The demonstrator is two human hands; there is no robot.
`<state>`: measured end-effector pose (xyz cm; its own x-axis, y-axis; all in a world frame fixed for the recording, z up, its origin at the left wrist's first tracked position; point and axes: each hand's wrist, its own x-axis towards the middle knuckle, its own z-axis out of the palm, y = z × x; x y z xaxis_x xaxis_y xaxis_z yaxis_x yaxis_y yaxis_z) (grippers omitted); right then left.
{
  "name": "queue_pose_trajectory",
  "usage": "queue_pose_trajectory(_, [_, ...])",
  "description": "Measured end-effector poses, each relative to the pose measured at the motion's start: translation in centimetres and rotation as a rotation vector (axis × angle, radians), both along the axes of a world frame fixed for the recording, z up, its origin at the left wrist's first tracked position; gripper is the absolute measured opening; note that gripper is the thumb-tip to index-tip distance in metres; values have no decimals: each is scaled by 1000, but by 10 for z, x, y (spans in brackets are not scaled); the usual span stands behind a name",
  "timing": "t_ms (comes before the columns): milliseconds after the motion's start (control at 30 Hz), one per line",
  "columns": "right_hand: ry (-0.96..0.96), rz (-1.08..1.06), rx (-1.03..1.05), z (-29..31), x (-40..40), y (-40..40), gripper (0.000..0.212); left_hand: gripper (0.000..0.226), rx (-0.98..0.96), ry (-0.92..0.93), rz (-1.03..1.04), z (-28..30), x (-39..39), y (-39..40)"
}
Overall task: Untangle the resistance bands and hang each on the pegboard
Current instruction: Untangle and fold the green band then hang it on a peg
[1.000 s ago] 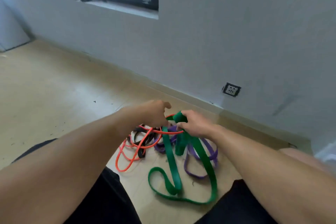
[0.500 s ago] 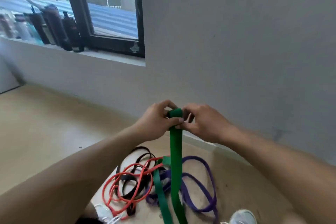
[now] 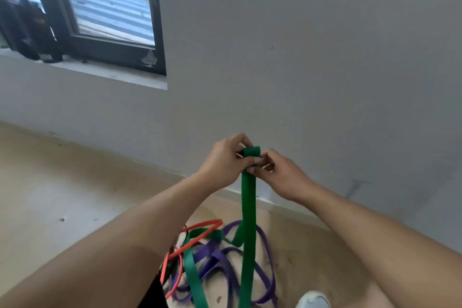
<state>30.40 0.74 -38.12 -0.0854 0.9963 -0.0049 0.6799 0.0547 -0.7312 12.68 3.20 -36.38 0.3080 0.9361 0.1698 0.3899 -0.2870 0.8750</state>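
Both hands, my left hand (image 3: pixel 222 161) and right hand (image 3: pixel 282 175), are pinching the green band (image 3: pixel 248 207) at its top fold; it's hanging limp and stretchy, trailing into the floor tangle (image 3: pixel 212 255).

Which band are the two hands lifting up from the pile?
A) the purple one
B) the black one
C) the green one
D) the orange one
C: both the left hand and the right hand pinch the top fold of the green band, while the purple band and orange band lie on the floor.
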Motion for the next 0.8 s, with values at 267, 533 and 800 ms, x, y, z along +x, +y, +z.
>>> queue_pose_trajectory(267, [20, 285, -197, -1, -50, -24, 28, 23, 27, -270, 126, 23, -45, -34])
queue_pose_trajectory(533, [17, 405, -264, -23, -93, -23, 24, 15, 20, -530, 164, 50, -97, -49])
queue_pose_trajectory(800, [249, 367, -170, 5, -74, 9, 20, 23, -199, -808, 634, 19, -168, -5])
